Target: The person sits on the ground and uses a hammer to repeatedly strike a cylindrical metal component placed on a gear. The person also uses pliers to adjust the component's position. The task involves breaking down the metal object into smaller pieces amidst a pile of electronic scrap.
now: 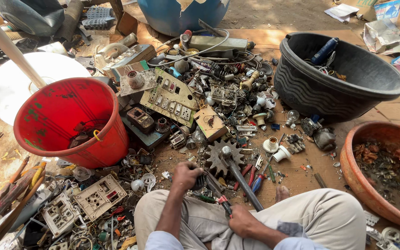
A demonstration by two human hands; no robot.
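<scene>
Seated on the floor, the left hand [186,175] is clenched around a small dark part [200,180] while the right hand [240,219] grips red-handled pliers [224,203] biting into it. A slip could nip fingers or fling fragments into the surrounding scrap. Working room is tight: hammer [239,176] just beyond, red bucket [70,120] left, black tub [339,74] far right.

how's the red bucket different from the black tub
The red bucket is tall, narrow and tilted toward the camera; the black tub is wide, low and upright with ribbed walls. The bucket holds a few bits of wire, the tub a blue tool and scrap. Both look plastic.
</scene>
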